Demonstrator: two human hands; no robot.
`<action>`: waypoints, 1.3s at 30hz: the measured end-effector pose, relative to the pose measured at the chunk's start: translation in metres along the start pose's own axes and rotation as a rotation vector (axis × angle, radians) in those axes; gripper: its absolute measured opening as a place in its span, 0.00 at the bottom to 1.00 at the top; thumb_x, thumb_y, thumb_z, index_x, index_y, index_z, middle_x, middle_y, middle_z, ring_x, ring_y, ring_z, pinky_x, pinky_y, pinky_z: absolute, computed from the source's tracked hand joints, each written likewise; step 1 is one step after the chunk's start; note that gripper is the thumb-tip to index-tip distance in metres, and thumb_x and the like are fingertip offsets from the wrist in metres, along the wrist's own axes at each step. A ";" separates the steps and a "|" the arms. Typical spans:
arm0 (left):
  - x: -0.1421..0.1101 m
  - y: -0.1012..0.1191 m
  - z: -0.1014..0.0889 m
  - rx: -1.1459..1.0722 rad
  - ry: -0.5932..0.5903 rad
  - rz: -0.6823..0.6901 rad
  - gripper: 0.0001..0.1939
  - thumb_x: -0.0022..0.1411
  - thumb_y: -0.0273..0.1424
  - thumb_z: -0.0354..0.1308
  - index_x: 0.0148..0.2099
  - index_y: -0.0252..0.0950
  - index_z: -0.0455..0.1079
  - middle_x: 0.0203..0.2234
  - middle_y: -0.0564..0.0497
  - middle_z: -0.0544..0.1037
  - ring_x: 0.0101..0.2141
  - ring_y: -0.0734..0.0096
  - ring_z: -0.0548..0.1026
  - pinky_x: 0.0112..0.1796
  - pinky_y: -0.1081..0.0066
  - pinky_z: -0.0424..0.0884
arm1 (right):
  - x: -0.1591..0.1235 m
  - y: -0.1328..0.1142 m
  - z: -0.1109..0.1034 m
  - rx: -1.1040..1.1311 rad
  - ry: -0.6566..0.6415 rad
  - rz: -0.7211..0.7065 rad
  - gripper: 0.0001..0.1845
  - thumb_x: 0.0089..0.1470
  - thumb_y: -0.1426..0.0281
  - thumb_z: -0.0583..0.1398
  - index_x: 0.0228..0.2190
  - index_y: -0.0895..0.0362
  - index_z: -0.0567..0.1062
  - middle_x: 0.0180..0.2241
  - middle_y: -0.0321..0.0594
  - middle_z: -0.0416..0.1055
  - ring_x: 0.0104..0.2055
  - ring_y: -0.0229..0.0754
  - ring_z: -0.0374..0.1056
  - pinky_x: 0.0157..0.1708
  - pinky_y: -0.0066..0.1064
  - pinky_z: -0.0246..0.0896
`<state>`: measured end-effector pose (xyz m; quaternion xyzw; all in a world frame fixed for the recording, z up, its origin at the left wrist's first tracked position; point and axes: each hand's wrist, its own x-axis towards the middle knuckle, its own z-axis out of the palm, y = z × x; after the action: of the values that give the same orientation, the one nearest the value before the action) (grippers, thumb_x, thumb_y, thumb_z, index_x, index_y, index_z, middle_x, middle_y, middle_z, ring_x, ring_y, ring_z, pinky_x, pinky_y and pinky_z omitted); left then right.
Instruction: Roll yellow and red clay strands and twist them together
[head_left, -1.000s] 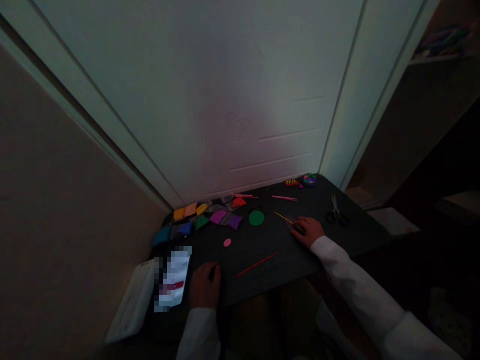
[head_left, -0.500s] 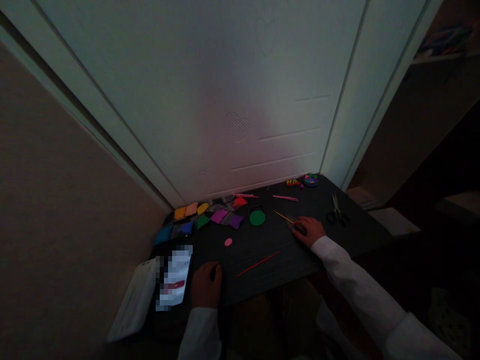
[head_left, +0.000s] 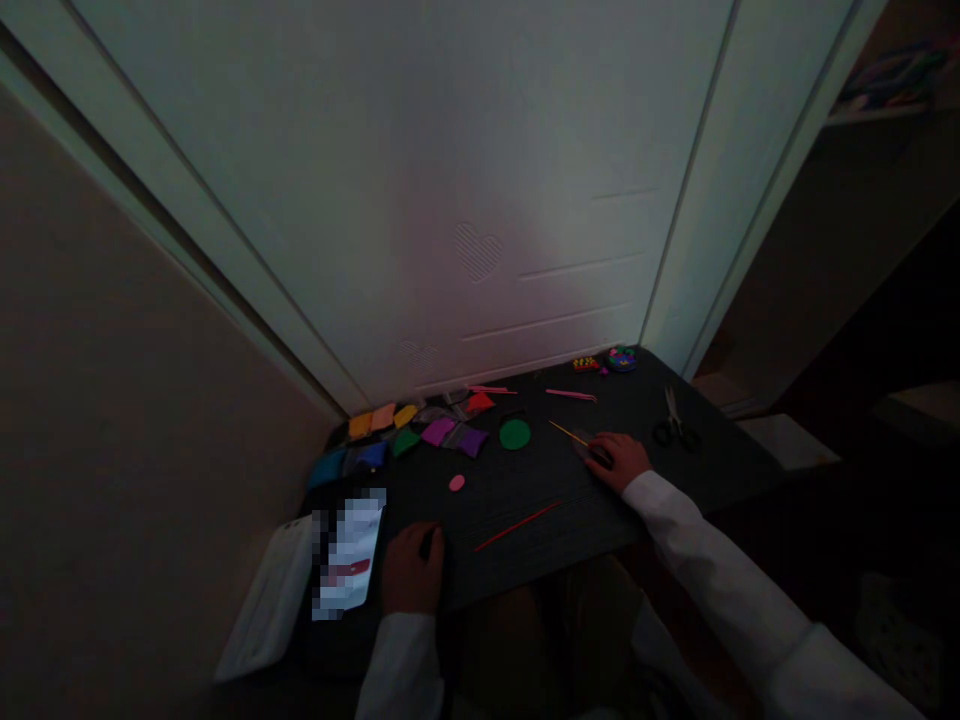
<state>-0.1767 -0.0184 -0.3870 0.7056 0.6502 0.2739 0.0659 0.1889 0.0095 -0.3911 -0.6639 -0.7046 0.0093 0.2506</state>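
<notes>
Fingers [head_left: 604, 440] of the person's right hand [head_left: 619, 463] lie at the near end of a thin yellow stick [head_left: 568, 432], which points away from them toward the far left across the dark table [head_left: 540, 480]. The fingertips meet or cover the stick's near end; in this dim light it cannot be told whether they pinch it or merely rest against it. A dim greyish patch [head_left: 580, 443] shows beneath the stick just beside the fingertips, too dark to make out. The green disc [head_left: 515, 434] lies to the left of the stick's far tip, apart from it, and a pink tool [head_left: 571, 395] lies beyond that tip. Scissors [head_left: 676, 420] with dark handles rest to the right of the hand.

The left hand [head_left: 412, 570] rests loosely curled at the table's near edge, thumb apart from the fingers, just beside a bright screen [head_left: 364, 560] on its left. The red stick [head_left: 517, 526] lies flat between the two hands, touching neither, and the small pink disc [head_left: 457, 483] sits beyond the left hand.
</notes>
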 end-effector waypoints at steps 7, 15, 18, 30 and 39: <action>0.000 0.000 0.000 0.002 0.009 0.008 0.15 0.52 0.38 0.46 0.36 0.34 0.68 0.34 0.46 0.71 0.38 0.64 0.67 0.41 0.64 0.62 | -0.001 0.000 0.000 -0.003 0.007 0.007 0.17 0.42 0.59 0.56 0.35 0.52 0.69 0.42 0.40 0.65 0.43 0.46 0.59 0.39 0.38 0.52; -0.001 -0.001 0.000 0.003 -0.002 -0.004 0.15 0.52 0.38 0.46 0.36 0.34 0.67 0.34 0.46 0.71 0.38 0.63 0.67 0.41 0.63 0.62 | 0.000 -0.001 -0.001 0.008 0.004 0.016 0.18 0.41 0.60 0.57 0.36 0.52 0.68 0.41 0.40 0.66 0.43 0.45 0.60 0.39 0.38 0.52; -0.001 -0.001 0.000 0.006 -0.011 0.000 0.15 0.52 0.38 0.46 0.36 0.34 0.68 0.34 0.46 0.71 0.38 0.63 0.67 0.41 0.63 0.62 | 0.000 -0.002 -0.003 0.032 0.000 0.011 0.19 0.40 0.60 0.57 0.37 0.52 0.67 0.40 0.40 0.66 0.42 0.45 0.60 0.38 0.38 0.53; 0.000 -0.003 0.002 0.013 0.009 0.004 0.16 0.52 0.38 0.46 0.36 0.34 0.68 0.34 0.46 0.72 0.38 0.64 0.67 0.41 0.64 0.62 | 0.001 0.000 -0.002 0.079 0.030 0.014 0.21 0.40 0.61 0.57 0.38 0.55 0.67 0.41 0.42 0.65 0.42 0.46 0.61 0.39 0.38 0.55; -0.001 0.001 -0.001 0.013 0.014 0.000 0.15 0.53 0.38 0.46 0.35 0.34 0.68 0.34 0.46 0.71 0.38 0.64 0.67 0.41 0.64 0.62 | 0.000 -0.001 -0.002 0.069 0.030 0.015 0.19 0.39 0.61 0.57 0.37 0.54 0.67 0.40 0.42 0.66 0.41 0.46 0.61 0.38 0.38 0.55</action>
<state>-0.1763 -0.0201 -0.3864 0.7039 0.6525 0.2747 0.0569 0.1892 0.0090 -0.3887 -0.6603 -0.6948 0.0255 0.2838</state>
